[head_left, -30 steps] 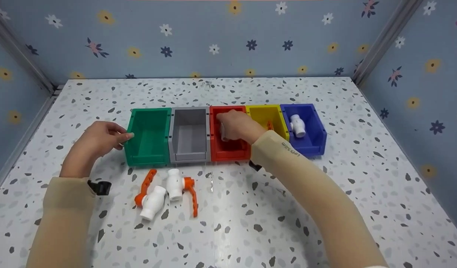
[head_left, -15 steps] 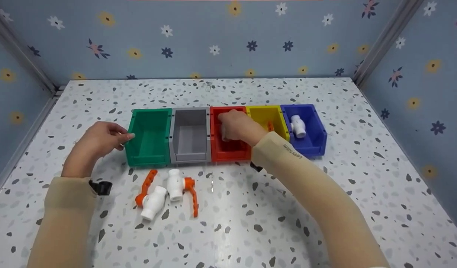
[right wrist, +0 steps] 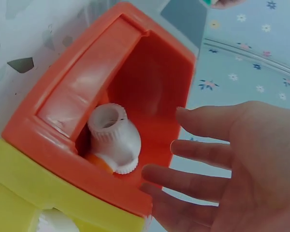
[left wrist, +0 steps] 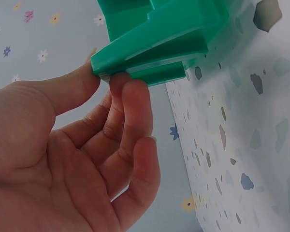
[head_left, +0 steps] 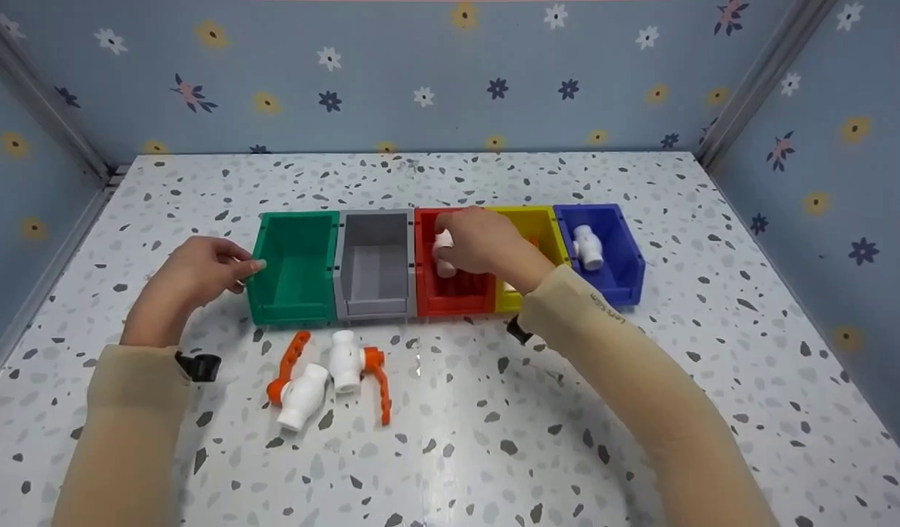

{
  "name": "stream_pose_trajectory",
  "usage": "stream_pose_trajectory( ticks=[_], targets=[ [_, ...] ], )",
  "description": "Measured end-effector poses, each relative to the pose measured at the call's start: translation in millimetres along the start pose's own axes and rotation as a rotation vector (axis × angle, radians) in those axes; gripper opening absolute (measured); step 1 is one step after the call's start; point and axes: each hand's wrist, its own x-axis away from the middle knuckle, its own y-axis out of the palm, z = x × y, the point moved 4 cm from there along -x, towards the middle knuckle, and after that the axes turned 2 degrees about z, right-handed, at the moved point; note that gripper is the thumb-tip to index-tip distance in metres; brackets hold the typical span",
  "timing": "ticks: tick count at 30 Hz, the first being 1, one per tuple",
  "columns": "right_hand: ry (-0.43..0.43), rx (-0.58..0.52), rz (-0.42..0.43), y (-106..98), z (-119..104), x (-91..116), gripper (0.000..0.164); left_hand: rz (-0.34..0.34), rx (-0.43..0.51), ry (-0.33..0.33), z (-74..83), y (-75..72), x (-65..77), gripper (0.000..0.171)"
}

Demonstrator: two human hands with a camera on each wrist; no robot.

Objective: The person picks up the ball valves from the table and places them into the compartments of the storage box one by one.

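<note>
My left hand (head_left: 201,274) pinches the side rim of the green bin (head_left: 294,313) between thumb and fingertips, as the left wrist view shows. In the red bin (head_left: 455,304) lies a white plastic ball valve (right wrist: 115,137), with a bit of orange (right wrist: 99,163) beside it. My right hand (head_left: 486,238) is over that bin. In the right wrist view its fingers are spread and stand apart from the valve. Two white ball valves with orange lever handles, one on the left (head_left: 303,399) and one on the right (head_left: 345,362), lie on the table before the bins.
A grey bin (head_left: 374,307) stands between the green and red ones. To the right are a yellow bin (head_left: 519,216), with white and orange parts in it, and a blue bin (head_left: 616,294) holding a white valve (head_left: 587,247). Flowered panels (head_left: 450,73) enclose the speckled table.
My right hand has let go of the valve in the red bin and drawn slightly up and to the right. The left hand has stayed on the green bin.
</note>
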Motion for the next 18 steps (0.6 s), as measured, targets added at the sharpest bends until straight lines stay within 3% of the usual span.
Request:
stream_pose_trajectory(
  ticks=[8,18],
  targets=[
    [-0.065,-0.012,0.098,-3,9,20,0.036,0.006,0.009,-0.007,-2.1,0.8,0.3,0.066],
    [-0.075,-0.099,0.206,-12,45,53,0.029,0.016,0.015,0.001,-2.0,0.5,1.4,0.064]
  ],
)
